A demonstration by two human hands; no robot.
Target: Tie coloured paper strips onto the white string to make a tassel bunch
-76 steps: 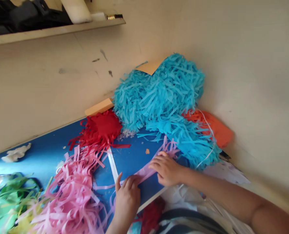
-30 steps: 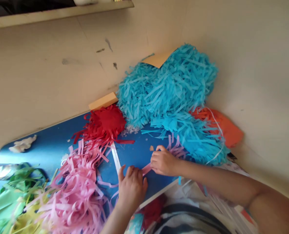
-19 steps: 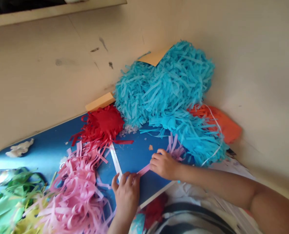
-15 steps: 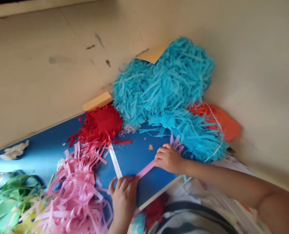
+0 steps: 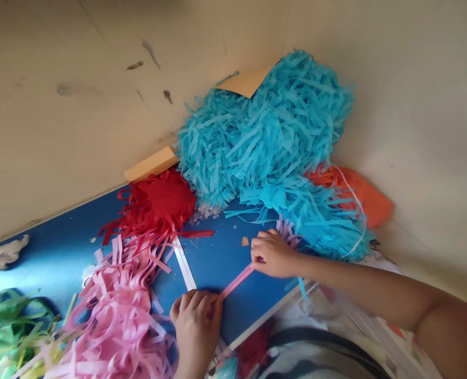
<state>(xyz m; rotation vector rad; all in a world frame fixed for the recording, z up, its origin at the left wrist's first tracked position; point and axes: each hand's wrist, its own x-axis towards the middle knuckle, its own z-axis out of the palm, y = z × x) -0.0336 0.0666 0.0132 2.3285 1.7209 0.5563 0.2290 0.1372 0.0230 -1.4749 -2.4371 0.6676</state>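
Observation:
A narrow pink paper strip (image 5: 236, 282) stretches between my two hands over the blue tabletop (image 5: 213, 258). My left hand (image 5: 197, 316) is closed on its near end, resting close to the table's front edge and over the lower end of a white strip (image 5: 184, 264). Fingers bent, my right hand (image 5: 272, 253) grips the other end, where a pink fringed end (image 5: 287, 231) sticks out behind it. To the left of my left hand lies a heap of pink paper fringe (image 5: 119, 316).
A big turquoise fringe pile (image 5: 265, 131) leans against the wall, with orange paper (image 5: 365, 197) at its right. Red fringe (image 5: 158, 197) and a tan paper piece (image 5: 151, 164) lie left of it. Green strips (image 5: 12, 326) fill the lower left. A whitish crumpled lump (image 5: 4, 253) sits at far left.
The pink strip looks narrower and more twisted between my hands. My left hand has shifted slightly left and down; the right stays nearly in place. The view has moved a little.

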